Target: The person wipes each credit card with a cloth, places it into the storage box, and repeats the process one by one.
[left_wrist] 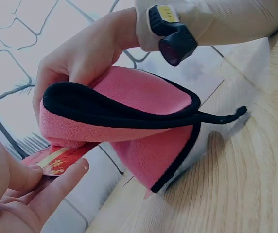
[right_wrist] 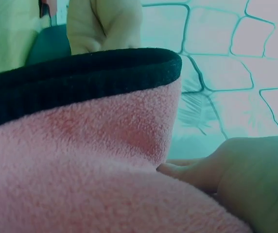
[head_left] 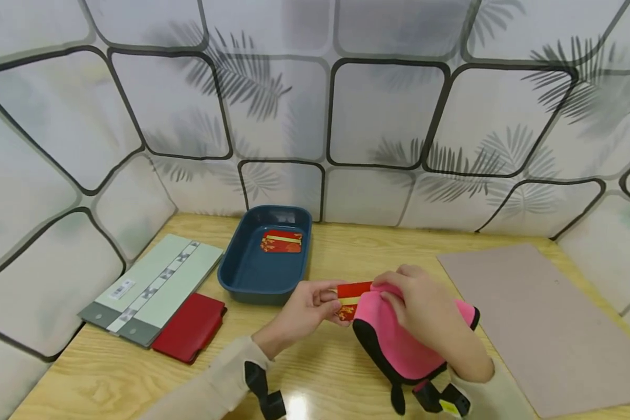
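My left hand (head_left: 305, 308) pinches a small red envelope (head_left: 353, 290) with a gold band by its left end, thumb on top. The envelope's other end is hidden by a pink plush cloth (head_left: 399, 344) with black edging and a black loop. My right hand (head_left: 425, 309) grips the cloth from above, bunching it around that end. In the left wrist view the cloth (left_wrist: 144, 92) hangs folded, its lower fold touching the envelope (left_wrist: 61, 158). The right wrist view is mostly filled by the cloth (right_wrist: 80, 145); the right thumb presses into it.
A dark blue tray (head_left: 265, 283) holding similar red envelopes (head_left: 282, 245) stands behind my left hand. At left lie a pale green folder (head_left: 173, 265) and a dark red notebook (head_left: 189, 326). A grey-beige mat (head_left: 546, 326) covers the right side. Patterned fabric walls (head_left: 388, 116) enclose the wooden table (head_left: 110, 379).
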`<state>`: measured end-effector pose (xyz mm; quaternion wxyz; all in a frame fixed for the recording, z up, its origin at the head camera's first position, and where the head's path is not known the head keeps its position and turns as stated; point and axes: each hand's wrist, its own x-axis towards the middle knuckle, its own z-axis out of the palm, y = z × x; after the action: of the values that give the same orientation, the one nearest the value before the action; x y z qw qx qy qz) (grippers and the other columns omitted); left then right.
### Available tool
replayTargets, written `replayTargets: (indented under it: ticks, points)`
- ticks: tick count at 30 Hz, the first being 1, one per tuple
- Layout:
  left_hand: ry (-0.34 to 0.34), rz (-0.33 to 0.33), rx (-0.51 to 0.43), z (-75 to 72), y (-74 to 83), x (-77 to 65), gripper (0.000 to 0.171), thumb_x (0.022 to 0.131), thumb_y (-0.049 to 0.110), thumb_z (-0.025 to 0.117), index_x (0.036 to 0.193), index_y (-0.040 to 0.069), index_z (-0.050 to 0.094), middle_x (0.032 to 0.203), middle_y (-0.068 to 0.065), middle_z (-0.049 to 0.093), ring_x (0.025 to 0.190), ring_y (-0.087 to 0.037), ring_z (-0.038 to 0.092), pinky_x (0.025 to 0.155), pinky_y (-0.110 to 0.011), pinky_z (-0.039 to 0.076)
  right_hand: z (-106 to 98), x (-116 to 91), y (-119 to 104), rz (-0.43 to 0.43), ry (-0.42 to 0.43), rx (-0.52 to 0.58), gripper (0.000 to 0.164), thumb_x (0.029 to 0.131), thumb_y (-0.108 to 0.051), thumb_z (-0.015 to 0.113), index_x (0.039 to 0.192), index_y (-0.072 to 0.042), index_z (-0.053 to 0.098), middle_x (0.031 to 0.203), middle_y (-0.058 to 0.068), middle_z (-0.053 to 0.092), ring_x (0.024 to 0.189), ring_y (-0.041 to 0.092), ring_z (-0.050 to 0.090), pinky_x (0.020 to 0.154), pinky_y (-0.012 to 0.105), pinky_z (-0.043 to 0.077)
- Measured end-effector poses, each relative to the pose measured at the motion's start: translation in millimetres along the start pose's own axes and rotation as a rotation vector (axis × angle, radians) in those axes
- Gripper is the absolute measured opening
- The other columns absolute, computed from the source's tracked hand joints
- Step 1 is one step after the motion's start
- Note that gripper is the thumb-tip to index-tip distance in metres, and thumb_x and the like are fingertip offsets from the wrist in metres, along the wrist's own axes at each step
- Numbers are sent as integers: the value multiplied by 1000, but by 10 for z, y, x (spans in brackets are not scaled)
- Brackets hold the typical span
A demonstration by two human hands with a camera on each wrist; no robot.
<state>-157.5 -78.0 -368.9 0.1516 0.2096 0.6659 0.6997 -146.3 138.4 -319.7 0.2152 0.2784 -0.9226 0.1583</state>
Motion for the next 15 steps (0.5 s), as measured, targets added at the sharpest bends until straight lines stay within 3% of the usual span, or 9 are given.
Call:
replayTargets:
  ticks: [4,8,15]
  points:
    - [9,-18,-35,6,-10,-55,40,94,-11,49,135,-12,46,122,-34,58,98,-34,68,81,-44,58,-38,-21,33,33,-2,-22,18,76,-7,79,90,-17,73,71,-3,55,67,12,51,55,28,46]
    - [11,-13,-49,4,-14,-66,40,94,-10,49,134,-13,47,124,-34,57,98,-31,68,82,-46,57,-26,-27,-4,28,9,-47,18,76,-7,79,90,-17,74,70,-3,54,64,12,49,51,25,44]
    - [-6,-17,1,12,-3,-14,40,95,-8,50,135,-9,48,120,-32,61,91,-16,69,79,-33,59,39,-4,-133,-41,22,-19,18,74,-8,82,88,-16,73,70,-4,55,62,8,45,51,19,41]
